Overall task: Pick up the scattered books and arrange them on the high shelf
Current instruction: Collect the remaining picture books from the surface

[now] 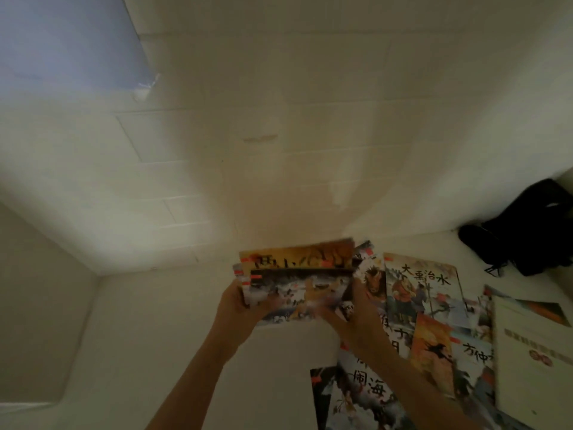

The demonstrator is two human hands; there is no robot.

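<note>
- Broadly, the surface under everything is pale and flat; whether it is a floor or a low ledge cannot be told, and no high shelf is in view, so the carry is a later matter.
- Right of the right hand (pixel 350 308) and running back under its forearm lie the scattered books (pixel 434 324), thin picture books overlapping like dropped cards. One painted cover (pixel 418 287) lies face up just right of that hand, with a pale booklet (pixel 533 352) further right, near the frame's edge.
- Well beyond those, far right and against the wall, sits a black bag (pixel 527 231), clear of the work.
- Between the two hands is the stack of books (pixel 294 280), several thin volumes held up off the surface, covers towards the camera and their edges stepped rather than flush.
- At the stack's left edge the left hand (pixel 238 302) grips it, thumb on the front cover.
- The right hand is at the stack's lower right corner; blur hides the fingers, and it looks curled onto that corner, though this is a judgement.
- The step in hand seems to be squaring the gathered stack. To do it well, I would loosen the grip a little, stand the stack on one long edge on the surface and tap it until the edges line up.
- Slick, thin covers are likely to fan and slide, so pressure should come from both sides, not just one corner.
- Next, the nearest loose book should go on flat, spine the same way as the rest.
</note>
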